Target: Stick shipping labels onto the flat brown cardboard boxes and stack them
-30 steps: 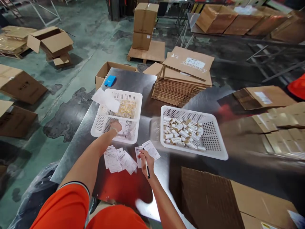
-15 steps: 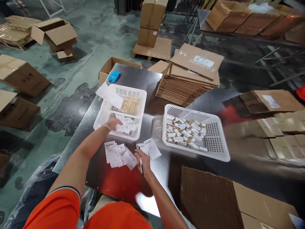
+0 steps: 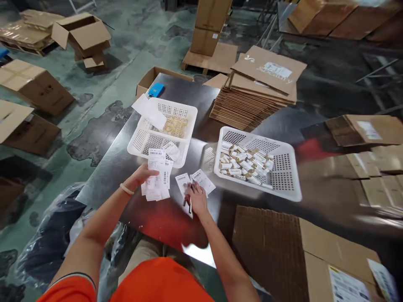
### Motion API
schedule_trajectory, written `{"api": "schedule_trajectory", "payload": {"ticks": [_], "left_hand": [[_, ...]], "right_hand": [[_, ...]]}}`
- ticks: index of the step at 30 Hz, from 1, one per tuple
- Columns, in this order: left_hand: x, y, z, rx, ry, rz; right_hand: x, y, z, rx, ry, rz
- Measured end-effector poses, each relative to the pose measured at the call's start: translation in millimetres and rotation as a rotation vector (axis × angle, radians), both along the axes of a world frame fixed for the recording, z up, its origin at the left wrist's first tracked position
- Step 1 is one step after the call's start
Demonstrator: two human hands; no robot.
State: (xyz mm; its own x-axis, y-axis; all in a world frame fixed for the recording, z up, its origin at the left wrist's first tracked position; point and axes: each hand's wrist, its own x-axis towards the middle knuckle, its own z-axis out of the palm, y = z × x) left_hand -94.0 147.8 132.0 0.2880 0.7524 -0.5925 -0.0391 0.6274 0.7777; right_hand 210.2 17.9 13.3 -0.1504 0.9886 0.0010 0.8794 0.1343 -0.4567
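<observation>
My left hand (image 3: 139, 177) is closed on a fanned bunch of printed barcode slips (image 3: 160, 165), held in front of the divided white plastic basket (image 3: 192, 126). That basket holds yellowish rings in a bag (image 3: 176, 126), a folded white sheet (image 3: 150, 110) and a few slips in the near part. My right hand (image 3: 198, 200) grips a black-and-white pen (image 3: 190, 206), its fingertips resting on more barcode slips (image 3: 204, 181) on the metal table. To the right, another white basket (image 3: 291, 167) contains many small white-and-gold tubes (image 3: 244, 164).
A stack of flattened cartons (image 3: 252, 98) stands behind the baskets. A blue object (image 3: 156, 89) lies at the table's far corner. An open cardboard box (image 3: 267, 247) is near on the right, with rows of small boxes (image 3: 384, 167) beyond. Cartons (image 3: 40, 84) stand on the floor at left.
My left hand has come out of the left basket toward me and now holds slips. The group of slips on the table's left has been picked up. My right hand has moved slightly up and right.
</observation>
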Motion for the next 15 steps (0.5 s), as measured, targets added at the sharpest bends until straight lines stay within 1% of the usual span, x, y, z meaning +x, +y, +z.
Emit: {"api": "schedule_trajectory", "payload": {"ticks": [2,4,5,7,9,10,12,15], "left_hand": [[11,-29,-9.8,-0.052,0.003,0.037],[27,-56,-21.2,-0.104,0.03,0.089],[37,-67,-27.0,-0.12,0.046,0.112],[57,-84,-38.4,-0.131,0.067,0.142],[75,-96,-48.4,-0.136,0.097,0.158],[82,-99,-52.6,-0.142,0.122,0.157],[89,-105,-59.0,-0.159,0.185,0.134],[84,-110,-64.0,-0.163,0.288,0.07]], "right_hand": [[15,3,8.5,0.001,0.059,-0.097],[17,0,18.9,0.001,0.18,-0.231],[14,-3,23.9,-0.011,0.291,-0.305],[0,-12,31.8,-0.092,0.606,-0.431],[-17,-22,35.0,-0.2,0.873,-0.486],[-23,-26,34.7,-0.227,0.943,-0.508],[-30,-30,31.2,-0.206,0.955,-0.573],[-20,-28,23.4,-0.151,0.902,-0.651]]}}
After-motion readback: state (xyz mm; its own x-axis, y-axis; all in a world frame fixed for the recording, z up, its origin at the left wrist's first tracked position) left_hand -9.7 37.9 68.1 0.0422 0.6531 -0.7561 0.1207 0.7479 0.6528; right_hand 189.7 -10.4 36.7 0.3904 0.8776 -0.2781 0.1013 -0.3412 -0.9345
